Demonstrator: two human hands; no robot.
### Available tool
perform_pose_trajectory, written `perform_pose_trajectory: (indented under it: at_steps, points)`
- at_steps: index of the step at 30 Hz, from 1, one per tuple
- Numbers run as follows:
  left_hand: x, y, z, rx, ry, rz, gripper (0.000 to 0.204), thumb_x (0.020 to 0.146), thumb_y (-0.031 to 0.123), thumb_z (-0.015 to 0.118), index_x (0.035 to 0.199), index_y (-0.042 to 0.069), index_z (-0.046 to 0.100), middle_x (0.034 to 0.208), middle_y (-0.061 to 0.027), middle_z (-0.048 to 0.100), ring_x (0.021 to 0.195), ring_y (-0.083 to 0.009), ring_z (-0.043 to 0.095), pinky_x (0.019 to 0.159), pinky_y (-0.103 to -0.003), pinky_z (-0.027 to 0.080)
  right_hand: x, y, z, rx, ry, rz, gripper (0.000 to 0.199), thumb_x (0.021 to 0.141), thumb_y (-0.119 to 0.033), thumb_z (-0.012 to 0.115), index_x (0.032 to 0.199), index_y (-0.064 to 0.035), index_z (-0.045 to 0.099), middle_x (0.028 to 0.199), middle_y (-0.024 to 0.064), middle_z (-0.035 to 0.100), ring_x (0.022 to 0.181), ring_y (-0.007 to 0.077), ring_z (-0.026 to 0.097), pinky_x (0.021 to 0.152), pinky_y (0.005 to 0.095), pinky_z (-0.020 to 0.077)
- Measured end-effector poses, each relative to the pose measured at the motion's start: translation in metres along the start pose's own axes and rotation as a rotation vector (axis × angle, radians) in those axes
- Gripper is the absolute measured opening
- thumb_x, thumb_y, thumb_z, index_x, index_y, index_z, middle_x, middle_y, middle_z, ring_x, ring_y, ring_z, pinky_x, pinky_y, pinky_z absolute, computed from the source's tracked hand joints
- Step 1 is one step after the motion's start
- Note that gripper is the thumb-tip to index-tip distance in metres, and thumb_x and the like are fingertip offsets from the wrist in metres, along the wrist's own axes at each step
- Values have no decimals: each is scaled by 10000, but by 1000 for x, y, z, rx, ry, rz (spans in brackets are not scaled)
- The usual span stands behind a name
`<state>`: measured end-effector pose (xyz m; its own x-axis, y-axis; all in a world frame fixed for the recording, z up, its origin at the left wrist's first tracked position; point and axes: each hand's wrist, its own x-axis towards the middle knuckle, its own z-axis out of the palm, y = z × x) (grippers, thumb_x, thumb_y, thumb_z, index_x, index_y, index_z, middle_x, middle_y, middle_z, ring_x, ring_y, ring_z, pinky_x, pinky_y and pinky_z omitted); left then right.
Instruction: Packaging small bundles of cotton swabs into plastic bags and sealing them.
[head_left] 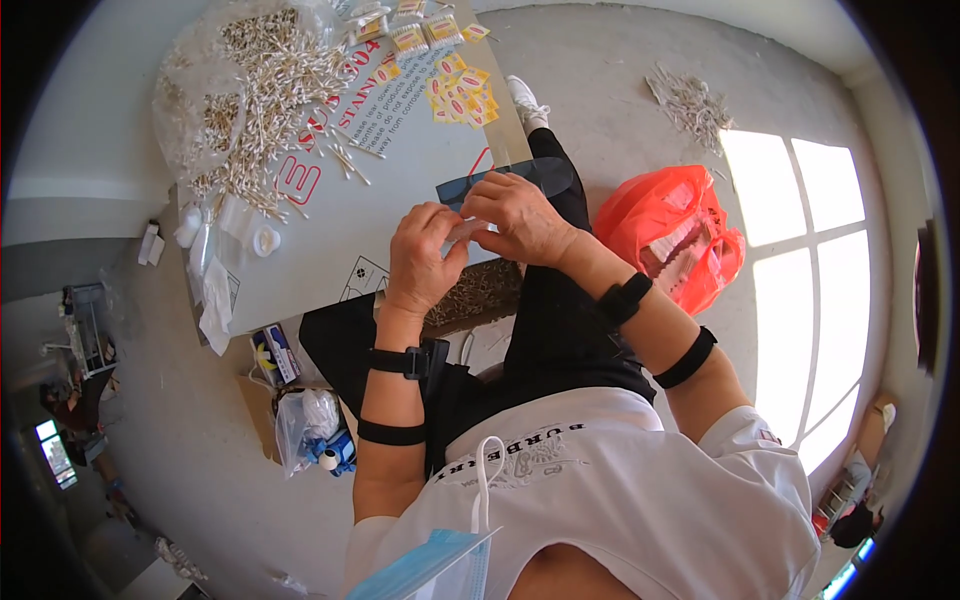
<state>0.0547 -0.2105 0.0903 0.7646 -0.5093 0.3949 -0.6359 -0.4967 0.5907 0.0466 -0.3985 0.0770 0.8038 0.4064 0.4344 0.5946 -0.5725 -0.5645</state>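
Grey concrete floor [600, 90] spreads around a seated person, with bright window light falling across it at the right. On the person's lap rests a flat cardboard surface [400, 200], printed in red and black. A large heap of cotton swabs [265, 80] covers its far left part, some inside clear plastic, and a cluster of small yellow packets [455, 90] lies at its far edge. A few small white caps [250, 235] sit near its left rim.

Both hands meet over the near edge of the cardboard. The left hand [420, 260] is curled, fingers closed around a small clear packet [468, 230] that shows only between the two hands. The right hand [520, 215] bends over it from the right, fingertips pinching the same packet, so that the hands touch each other. What the packet contains is too small to tell. Just beneath the hands, a shallow box of swabs [480, 290] lies on the lap.

An orange plastic bag [660, 215] stands open on the floor just right of the right forearm. Another small pile of swabs [690, 105] lies on the floor further off.
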Motion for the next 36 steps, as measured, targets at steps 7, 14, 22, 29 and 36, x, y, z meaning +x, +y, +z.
perform_pose_trajectory:
  at_steps: [7, 14, 22, 29, 36]
  points:
    - [0, -6, 3, -72, 27, -47, 138, 685, 1, 740, 770, 15, 631, 788, -88, 602, 740, -291, 599, 629, -379, 493, 0, 2, 1, 81, 7, 15, 108, 721, -123, 711, 768, -78, 624, 809, 72, 590, 852, 277, 594, 747, 391, 487]
    - [-4, -3, 8, -172, 66, -185, 89, 715, -42, 688, 753, -2, 618, 769, -111, 587, 716, -306, 596, 620, -370, 488, -8, 0, 7, 310, 51, 244, 59, 762, -51, 699, 783, -30, 648, 806, 83, 627, 783, 247, 614, 678, 341, 488]
    - [2, -15, 4, -422, -206, -603, 51, 769, -49, 665, 789, -27, 624, 713, -17, 617, 674, -85, 561, 624, -246, 465, -3, 4, 4, 496, -136, 598, 102, 782, -67, 700, 802, 11, 638, 701, 69, 616, 638, 115, 562, 599, 292, 453]
    - [1, -19, 2, -511, -220, -602, 46, 772, -19, 681, 799, -16, 645, 710, -3, 616, 673, -74, 552, 628, -231, 456, -8, 6, 7, 517, -115, 524, 121, 776, -59, 694, 867, 11, 655, 750, 57, 641, 706, 99, 581, 636, 265, 469]
    - [0, -17, 4, -459, -240, -674, 106, 759, 47, 715, 824, -12, 657, 719, -4, 624, 627, -64, 544, 546, -212, 440, -9, -3, 14, 482, -78, 609, 178, 728, -110, 722, 843, 14, 666, 771, 72, 668, 721, 118, 613, 645, 275, 482]
